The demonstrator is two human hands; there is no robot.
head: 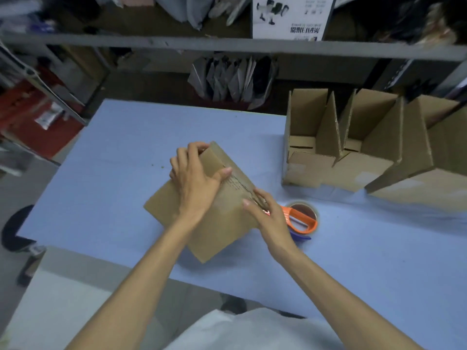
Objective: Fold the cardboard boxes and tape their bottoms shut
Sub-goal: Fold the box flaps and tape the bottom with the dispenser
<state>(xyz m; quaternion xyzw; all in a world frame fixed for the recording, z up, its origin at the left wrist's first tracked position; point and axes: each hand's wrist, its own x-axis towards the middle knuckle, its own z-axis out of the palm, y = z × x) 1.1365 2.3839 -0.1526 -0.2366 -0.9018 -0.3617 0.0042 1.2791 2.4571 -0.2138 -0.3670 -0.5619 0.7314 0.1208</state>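
Note:
A brown cardboard box [217, 223] stands bottom-up on the blue table [113, 152], turned diagonally, with a strip of clear tape along its centre seam. My left hand [194, 183] lies flat on the bottom flaps, its fingertips curled over the far edge and its thumb on the seam. My right hand [267, 215] rests on the seam's near end, fingers pressing the tape down. An orange tape dispenser [303, 218] with a brown roll lies on the table just right of my right hand.
Several assembled open boxes [353, 147] stand in a row at the table's right. A grey metal shelf [227, 46] with bags and packages runs behind the table. A dark stool [17, 228] is on the floor at the left.

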